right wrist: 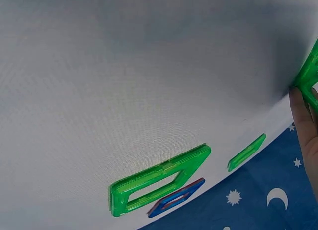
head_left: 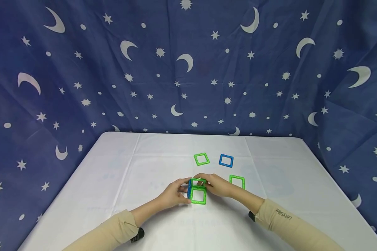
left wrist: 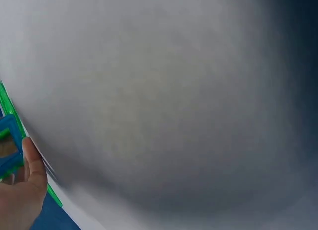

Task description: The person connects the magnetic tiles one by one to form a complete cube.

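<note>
In the head view, a small construction of square magnetic tiles stands mid-table. It has a green tile [head_left: 205,197] in front, another green tile [head_left: 198,180] above and behind it, and a blue tile [head_left: 189,190] along the left side. My left hand [head_left: 171,196] grips the blue side between thumb and fingers; in the left wrist view its fingers [left wrist: 35,163] lie against the blue tile [left wrist: 15,133]. From the right, my right hand [head_left: 219,185] holds the construction's far edge, its fingertips partly hidden. In the right wrist view that hand [right wrist: 309,135] touches a green tile [right wrist: 307,76].
Beyond the hands lie a loose green tile [head_left: 196,160] and a loose blue tile [head_left: 220,159]. Another green tile [head_left: 237,176] lies beside my right forearm, partly covered by it. A blue curtain [head_left: 204,104] with moons and stars surrounds the white table [head_left: 150,157].
</note>
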A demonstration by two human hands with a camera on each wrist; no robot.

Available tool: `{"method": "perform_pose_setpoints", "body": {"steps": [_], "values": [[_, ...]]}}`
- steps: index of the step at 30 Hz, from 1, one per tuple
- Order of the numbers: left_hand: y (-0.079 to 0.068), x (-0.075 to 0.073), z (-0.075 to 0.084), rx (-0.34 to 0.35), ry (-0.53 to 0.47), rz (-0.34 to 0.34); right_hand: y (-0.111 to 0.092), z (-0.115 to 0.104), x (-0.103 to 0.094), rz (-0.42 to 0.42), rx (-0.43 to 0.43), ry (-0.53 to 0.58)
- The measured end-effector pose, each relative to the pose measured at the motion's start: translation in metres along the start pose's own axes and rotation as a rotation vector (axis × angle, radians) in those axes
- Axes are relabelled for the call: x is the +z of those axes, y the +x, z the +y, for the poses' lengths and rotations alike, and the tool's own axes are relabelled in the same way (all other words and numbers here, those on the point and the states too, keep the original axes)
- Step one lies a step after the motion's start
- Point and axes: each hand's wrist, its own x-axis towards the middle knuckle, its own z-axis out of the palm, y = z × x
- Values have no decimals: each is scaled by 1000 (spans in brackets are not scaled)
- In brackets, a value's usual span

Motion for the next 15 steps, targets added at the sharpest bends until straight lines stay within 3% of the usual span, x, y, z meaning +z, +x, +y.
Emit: {"method": "perform_pose_setpoints", "body": {"steps": [15], "values": [[-5, 7, 3, -21, 110, 103, -3, 7, -5, 39, 42, 34]]}}
